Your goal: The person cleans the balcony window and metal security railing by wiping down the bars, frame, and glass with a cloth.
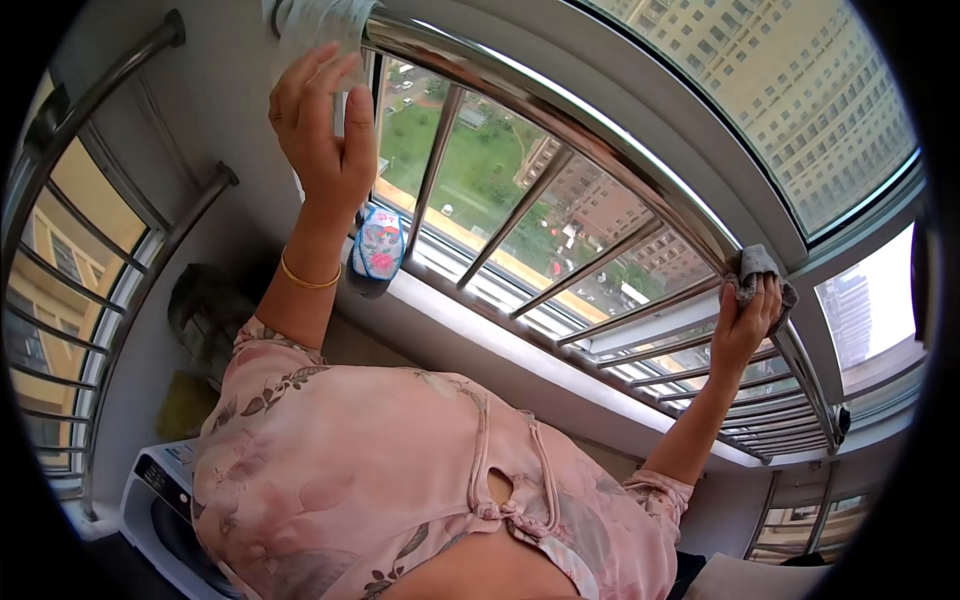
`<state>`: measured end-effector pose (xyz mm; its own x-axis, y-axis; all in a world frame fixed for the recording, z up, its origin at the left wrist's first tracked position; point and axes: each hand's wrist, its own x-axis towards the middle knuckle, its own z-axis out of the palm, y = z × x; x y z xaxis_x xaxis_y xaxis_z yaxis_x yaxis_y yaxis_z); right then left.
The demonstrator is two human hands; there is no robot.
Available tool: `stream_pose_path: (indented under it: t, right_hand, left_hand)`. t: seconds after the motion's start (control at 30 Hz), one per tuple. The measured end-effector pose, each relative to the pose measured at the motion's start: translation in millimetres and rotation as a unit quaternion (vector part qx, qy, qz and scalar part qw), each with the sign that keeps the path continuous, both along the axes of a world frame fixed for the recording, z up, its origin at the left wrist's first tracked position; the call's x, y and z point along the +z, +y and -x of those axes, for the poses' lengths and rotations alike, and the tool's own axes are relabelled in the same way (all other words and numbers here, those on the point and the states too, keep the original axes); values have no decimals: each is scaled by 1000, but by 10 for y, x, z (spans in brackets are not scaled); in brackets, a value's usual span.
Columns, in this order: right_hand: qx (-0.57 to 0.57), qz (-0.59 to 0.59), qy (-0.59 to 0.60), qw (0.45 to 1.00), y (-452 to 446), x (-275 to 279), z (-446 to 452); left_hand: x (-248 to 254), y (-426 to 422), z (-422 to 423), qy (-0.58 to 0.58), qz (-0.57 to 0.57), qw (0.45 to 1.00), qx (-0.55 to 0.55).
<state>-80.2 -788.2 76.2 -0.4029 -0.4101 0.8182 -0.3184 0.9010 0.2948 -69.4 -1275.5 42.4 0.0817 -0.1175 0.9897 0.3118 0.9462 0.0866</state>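
My left hand (325, 135) is raised at the upper left with its fingers apart and a gold bangle on the wrist. Its fingertips are close to a pale, thin cloth (318, 28) that hangs over the end of the metal rail; whether they touch is unclear. At the right, my right hand (752, 305) is wrapped around a grey cloth (768, 268), pressed against the shiny top rail (600, 130) at its corner. Below my left hand, a colourful floral item (378, 243) with a blue edge rests by the window sill.
Metal bars (515, 232) run across the window, with grass, cars and buildings outside. More curved railings (120, 290) stand at the far left. A washing machine (165, 500) is at the lower left, beside my pink floral blouse.
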Motion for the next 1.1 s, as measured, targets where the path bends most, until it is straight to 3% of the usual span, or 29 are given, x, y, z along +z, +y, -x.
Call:
stream_pose_path:
  t: [0.07,0.2,0.23,0.4,0.43,0.5,0.6,0.7,0.87,1.03,1.1]
  right_hand:
    - [9,-37,-1,999,-442,25,58]
    - [21,-94,-6,995,-1745,110,95]
    - [35,-93,-15,995,-2002,156,152]
    - [134,-111,-11,985,-3464,323,450]
    - [197,-96,31,975,-3741,320,580]
    - [215,-94,-52,971,-4133,377,626]
    - [258,-97,-46,960,-4179,414,648]
    - [261,-107,-57,958,-3620,447,453]
    - [101,-108,-143,979,-2531,564,225]
    - [53,-131,-76,987,-3061,437,298]
    - [112,-150,5,982,-3594,347,470]
  left_hand:
    - [56,-202,28,38,-13,998,39]
    - [224,-530,70,-12,20,996,91]
    - [272,-554,95,-61,17,997,53]
    - [339,-684,318,-201,78,974,64]
    - [347,-726,365,-230,92,967,57]
    - [329,-838,478,-250,122,956,89]
    - [354,-1195,596,-281,115,948,99]
    - [449,-1231,519,-228,131,959,109]
    - [572,-1238,458,-179,136,970,88]
    - [587,-1344,577,-202,204,949,131]
    - [678,-1332,541,-269,204,931,137]
